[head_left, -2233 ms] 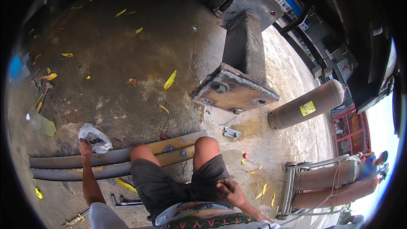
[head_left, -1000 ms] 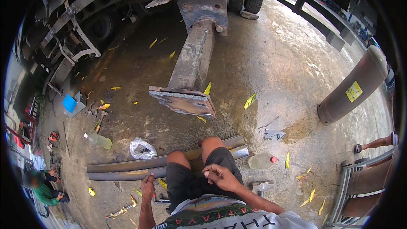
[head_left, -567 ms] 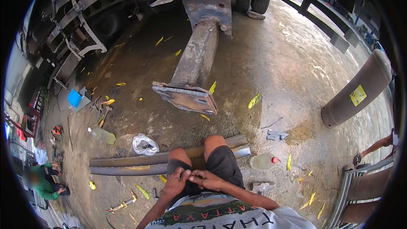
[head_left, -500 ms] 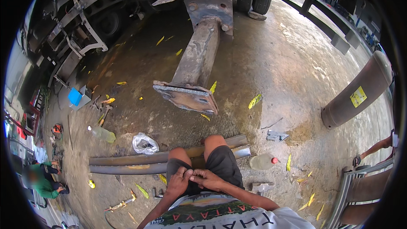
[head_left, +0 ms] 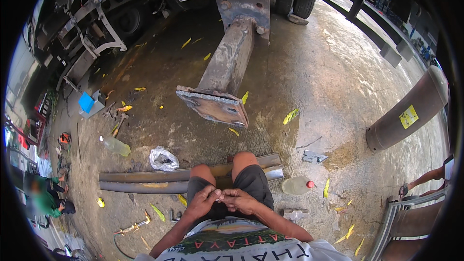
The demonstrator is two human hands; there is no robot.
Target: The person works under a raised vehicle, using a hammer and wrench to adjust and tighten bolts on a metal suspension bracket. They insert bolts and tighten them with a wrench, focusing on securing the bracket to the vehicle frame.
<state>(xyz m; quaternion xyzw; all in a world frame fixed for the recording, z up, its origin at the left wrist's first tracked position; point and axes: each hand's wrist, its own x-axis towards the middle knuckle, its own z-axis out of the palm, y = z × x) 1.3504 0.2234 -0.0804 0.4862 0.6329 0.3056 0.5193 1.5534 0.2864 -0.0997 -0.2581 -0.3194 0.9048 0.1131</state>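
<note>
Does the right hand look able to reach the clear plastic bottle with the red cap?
Likely yes: the clear red-capped plastic bottle lies uncovered beside the right thigh, though the right hand meets the left hand.

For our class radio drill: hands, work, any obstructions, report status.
Left hand, right hand: meeting above shorts. Anything pinched: can't tell. Metal strips below knees. Nothing blocking hands.

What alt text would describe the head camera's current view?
A person's left hand and right hand meet over dark shorts; anything held is too small to make out. Two long metal strips lie on concrete, with a rusty steel post ahead and a gas cylinder at right.
</note>
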